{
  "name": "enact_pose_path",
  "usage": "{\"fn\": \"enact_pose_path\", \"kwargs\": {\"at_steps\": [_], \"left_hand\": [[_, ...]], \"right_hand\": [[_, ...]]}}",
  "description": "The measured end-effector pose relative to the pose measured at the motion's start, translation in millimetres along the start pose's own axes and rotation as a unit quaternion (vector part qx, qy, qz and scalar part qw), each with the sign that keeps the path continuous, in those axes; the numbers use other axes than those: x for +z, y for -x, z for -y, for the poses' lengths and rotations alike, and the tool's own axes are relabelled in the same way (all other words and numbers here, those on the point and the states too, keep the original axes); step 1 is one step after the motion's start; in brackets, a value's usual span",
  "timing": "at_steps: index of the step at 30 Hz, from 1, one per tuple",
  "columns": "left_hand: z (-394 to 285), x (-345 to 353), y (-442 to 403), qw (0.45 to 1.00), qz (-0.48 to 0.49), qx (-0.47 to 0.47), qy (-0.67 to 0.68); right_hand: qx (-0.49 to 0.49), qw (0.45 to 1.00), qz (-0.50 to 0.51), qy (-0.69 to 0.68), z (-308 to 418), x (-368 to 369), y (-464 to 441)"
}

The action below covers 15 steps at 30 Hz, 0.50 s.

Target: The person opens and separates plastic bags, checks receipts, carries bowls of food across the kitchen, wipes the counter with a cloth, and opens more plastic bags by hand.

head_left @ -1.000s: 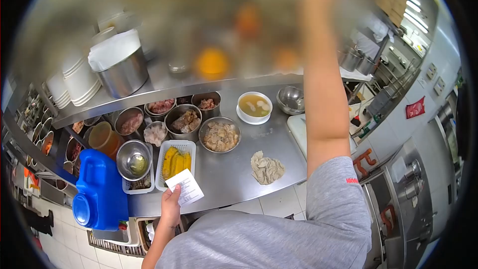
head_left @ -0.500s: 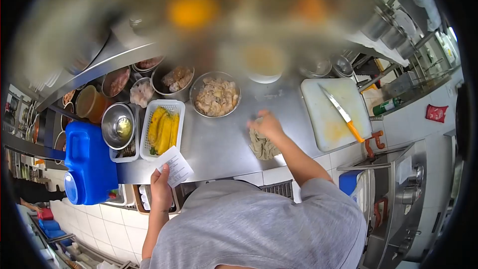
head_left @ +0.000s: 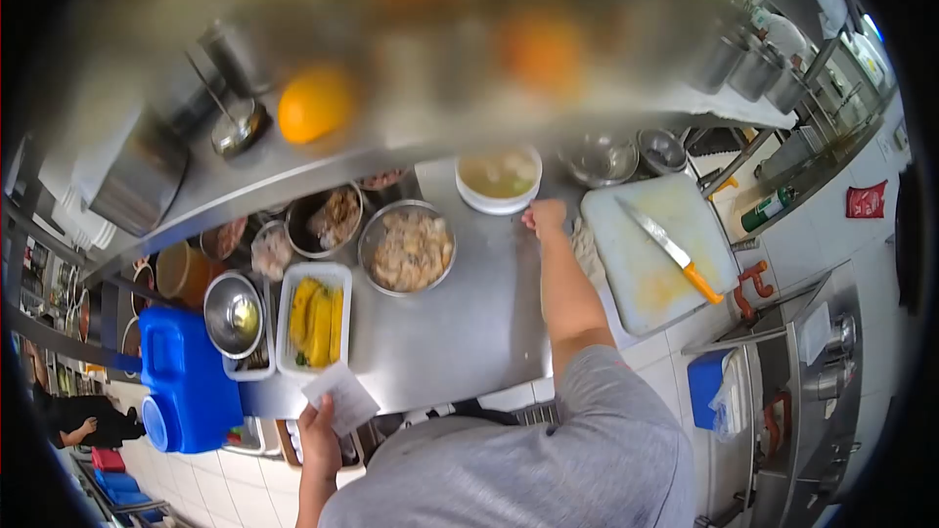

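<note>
My left hand (head_left: 321, 430) pinches a slip of white printed paper (head_left: 344, 397) in front of the counter's near edge. At the far side of the counter, my right hand (head_left: 548, 218) is closed beside the rim of a white bowl (head_left: 489, 203) holding pale liquid with pieces in it. Whether the fingers touch the bowl or hold something small cannot be made out. A crumpled greyish cloth (head_left: 587, 252) lies right of that forearm, against the white cutting board (head_left: 626, 274). On the board rests a knife (head_left: 670, 246) with an orange handle.
A steel bowl of raw meat pieces (head_left: 407, 246) and a white basket of yellow plantains (head_left: 315, 323) stand on the steel counter (head_left: 450, 342). A blue jerrycan (head_left: 191, 372) stands left. Overhead runs a shelf (head_left: 264, 176). Another person (head_left: 93, 420) is far left.
My right hand has let go of the cloth and moved away toward the white bowl. The cloth now lies farther right, by the board. My left hand still holds the paper; the view has shifted.
</note>
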<state>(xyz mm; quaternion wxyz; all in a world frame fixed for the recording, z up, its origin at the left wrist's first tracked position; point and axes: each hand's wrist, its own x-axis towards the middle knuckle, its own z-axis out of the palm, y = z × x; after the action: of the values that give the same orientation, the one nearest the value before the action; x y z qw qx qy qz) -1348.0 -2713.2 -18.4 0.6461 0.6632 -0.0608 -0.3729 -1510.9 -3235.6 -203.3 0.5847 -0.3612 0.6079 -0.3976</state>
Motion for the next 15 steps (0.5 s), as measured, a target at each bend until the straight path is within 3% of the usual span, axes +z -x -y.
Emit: {"fn": "enact_pose_path", "kwargs": {"at_steps": [3,7,15], "left_hand": [[-5,2,4,1.0,-0.021,-0.008,0.019],[0,0,9,0.999,-0.046,-0.007,0.019],[0,1,22,0.999,-0.04,-0.01,0.018]], "right_hand": [[-0.015,0.999,0.008,0.032,1,12,-17],[0.035,0.998,-0.028,0.045,3,18,-23],[0.061,0.996,-0.055,-0.021,-5,25,10]]}}
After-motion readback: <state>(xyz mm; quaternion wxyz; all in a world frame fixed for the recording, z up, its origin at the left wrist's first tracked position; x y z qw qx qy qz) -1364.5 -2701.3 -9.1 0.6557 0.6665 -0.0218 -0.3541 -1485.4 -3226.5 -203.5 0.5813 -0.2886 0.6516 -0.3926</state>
